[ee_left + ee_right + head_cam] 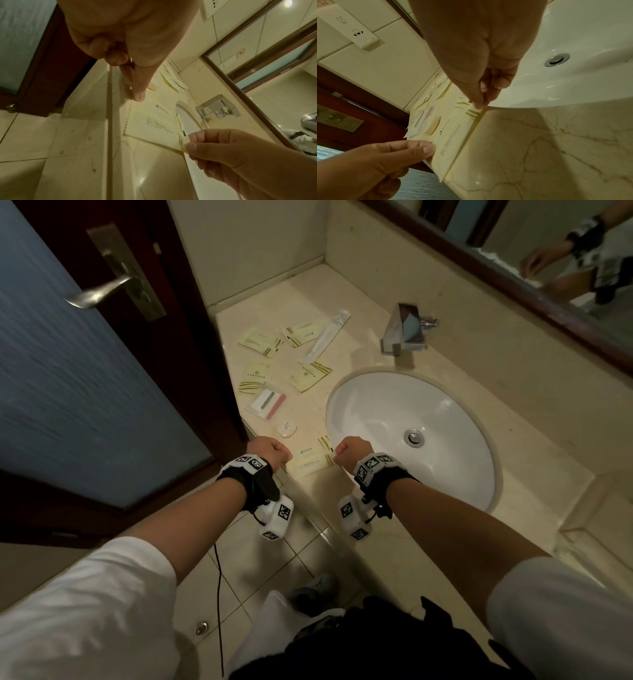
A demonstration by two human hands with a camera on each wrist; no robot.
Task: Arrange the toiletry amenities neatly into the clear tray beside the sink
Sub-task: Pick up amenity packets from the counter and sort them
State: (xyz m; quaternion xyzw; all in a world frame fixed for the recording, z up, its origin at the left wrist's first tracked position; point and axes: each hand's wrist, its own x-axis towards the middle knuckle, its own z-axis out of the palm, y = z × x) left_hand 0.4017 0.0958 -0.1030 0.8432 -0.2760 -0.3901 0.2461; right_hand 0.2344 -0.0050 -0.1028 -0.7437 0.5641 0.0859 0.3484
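A flat cream amenity packet [311, 457] lies at the counter's front edge, between my two hands. My left hand [274, 451] pinches its left edge between thumb and forefinger, seen close in the left wrist view as left hand [137, 94] on packet [150, 121]. My right hand [343, 451] pinches the packet's striped right corner, seen in the right wrist view as right hand [479, 104] on packet [453, 138]. Further back lie several cream sachets [260, 342], a white tube [327, 335], a clear file kit [267, 404] and a round soap [286, 429]. No clear tray shows in any view.
The white sink basin [394, 405] sits right of the amenities, with a chrome faucet [406, 332] behind it. A dark wooden door with a metal handle [102, 290] stands close on the left. A mirror [548, 261] runs along the back wall. Tiled floor lies below the counter edge.
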